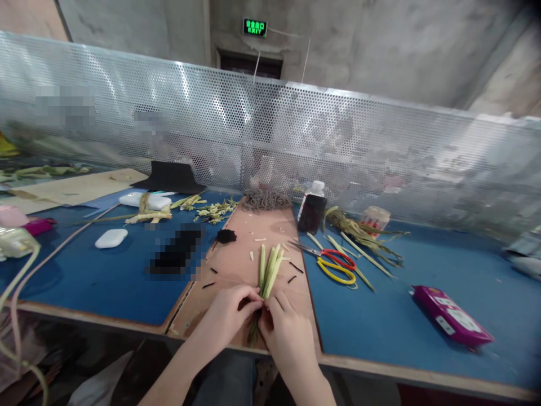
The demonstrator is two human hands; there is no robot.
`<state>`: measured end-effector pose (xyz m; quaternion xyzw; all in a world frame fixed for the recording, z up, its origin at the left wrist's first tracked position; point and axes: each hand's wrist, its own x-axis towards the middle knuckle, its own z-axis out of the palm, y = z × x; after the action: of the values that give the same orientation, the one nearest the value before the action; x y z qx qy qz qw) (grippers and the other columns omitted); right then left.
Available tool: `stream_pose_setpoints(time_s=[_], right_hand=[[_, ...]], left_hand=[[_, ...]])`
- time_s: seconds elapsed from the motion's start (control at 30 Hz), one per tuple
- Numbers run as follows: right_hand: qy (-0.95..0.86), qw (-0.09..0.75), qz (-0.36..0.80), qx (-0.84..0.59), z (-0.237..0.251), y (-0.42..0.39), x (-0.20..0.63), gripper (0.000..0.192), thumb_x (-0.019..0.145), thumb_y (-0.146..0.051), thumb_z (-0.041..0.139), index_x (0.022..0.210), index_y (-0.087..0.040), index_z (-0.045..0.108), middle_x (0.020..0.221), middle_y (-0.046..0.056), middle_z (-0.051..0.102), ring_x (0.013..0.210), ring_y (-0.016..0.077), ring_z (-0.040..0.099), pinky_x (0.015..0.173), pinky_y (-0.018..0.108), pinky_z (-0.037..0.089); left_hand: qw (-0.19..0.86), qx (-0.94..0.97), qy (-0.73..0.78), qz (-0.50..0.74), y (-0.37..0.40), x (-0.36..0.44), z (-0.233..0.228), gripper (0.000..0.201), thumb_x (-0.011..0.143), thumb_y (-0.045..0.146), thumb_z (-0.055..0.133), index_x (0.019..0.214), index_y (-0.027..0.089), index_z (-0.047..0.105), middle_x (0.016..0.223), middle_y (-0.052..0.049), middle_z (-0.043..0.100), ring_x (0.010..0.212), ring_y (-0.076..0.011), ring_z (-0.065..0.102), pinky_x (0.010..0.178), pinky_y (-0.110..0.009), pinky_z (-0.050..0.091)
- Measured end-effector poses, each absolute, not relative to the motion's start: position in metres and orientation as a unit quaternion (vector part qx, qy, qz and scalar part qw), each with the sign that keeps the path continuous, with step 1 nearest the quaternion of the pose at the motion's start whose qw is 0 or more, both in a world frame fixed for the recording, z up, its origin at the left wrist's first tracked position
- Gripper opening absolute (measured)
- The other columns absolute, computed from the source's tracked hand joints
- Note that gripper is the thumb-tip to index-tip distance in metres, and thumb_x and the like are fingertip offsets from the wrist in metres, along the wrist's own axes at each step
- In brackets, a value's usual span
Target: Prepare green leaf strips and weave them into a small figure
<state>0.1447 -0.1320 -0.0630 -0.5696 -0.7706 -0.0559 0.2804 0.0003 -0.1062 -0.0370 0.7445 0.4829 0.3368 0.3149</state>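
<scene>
A small bundle of pale green plant stalks (271, 268) lies on the bare wooden strip of the table, its light ends pointing away from me and its darker ends toward me. My left hand (236, 307) pinches the bundle's middle from the left, thumb and index finger closed. From the right, my right hand (289, 327) closes its fingers on the same spot, fingertips touching those of the left. Whatever thin thing may be between the fingertips is hidden. Around the bundle are short dark strips (296, 267) and pale scraps (252, 256).
Scissors (337, 266) with red and yellow handles lie right, near loose stalks (367, 256), a dark-filled bottle (311, 207) and a purple packet (452, 317). Left are a white case (111, 238) and a blurred-out dark object (177, 251). A perforated metal screen (203, 124) stands behind.
</scene>
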Motion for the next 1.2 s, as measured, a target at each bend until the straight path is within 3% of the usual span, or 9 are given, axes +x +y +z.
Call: stream_pose_setpoints(time_s=[0.43, 0.7, 1.2], right_hand=[[-0.775, 0.215, 0.010, -0.594, -0.047, -0.129, 0.146, 0.010, 0.076, -0.010, 0.053, 0.078, -0.019, 0.056, 0.081, 0.001, 0.061, 0.071, 0.0146, 0.058, 0.046, 0.025, 0.017], [-0.775, 0.186, 0.010, -0.604, -0.044, -0.122, 0.143, 0.007, 0.076, -0.013, 0.053, 0.080, -0.018, 0.057, 0.081, 0.002, 0.063, 0.066, 0.0151, 0.058, 0.045, 0.025, 0.015], [-0.787, 0.242, -0.052, -0.565, -0.067, -0.126, 0.140, 0.022, 0.069, -0.006, 0.050, 0.086, -0.020, 0.055, 0.083, 0.003, 0.061, 0.075, 0.0206, 0.059, 0.045, 0.026, 0.026]], left_hand=[[0.265, 0.782, 0.478, 0.301, -0.105, -0.005, -0.037, 0.013, 0.079, 0.016, 0.054, 0.082, 0.017, 0.067, 0.085, -0.004, 0.070, 0.082, -0.0174, 0.064, 0.075, -0.026, 0.047], [0.271, 0.766, 0.499, 0.302, -0.105, -0.005, -0.041, 0.014, 0.080, 0.014, 0.053, 0.084, 0.016, 0.066, 0.087, -0.004, 0.070, 0.085, -0.0183, 0.064, 0.078, -0.027, 0.047], [0.271, 0.769, 0.453, 0.360, -0.106, -0.003, -0.043, 0.016, 0.076, 0.006, 0.055, 0.074, 0.018, 0.066, 0.083, -0.002, 0.069, 0.080, -0.0150, 0.063, 0.074, -0.023, 0.048]])
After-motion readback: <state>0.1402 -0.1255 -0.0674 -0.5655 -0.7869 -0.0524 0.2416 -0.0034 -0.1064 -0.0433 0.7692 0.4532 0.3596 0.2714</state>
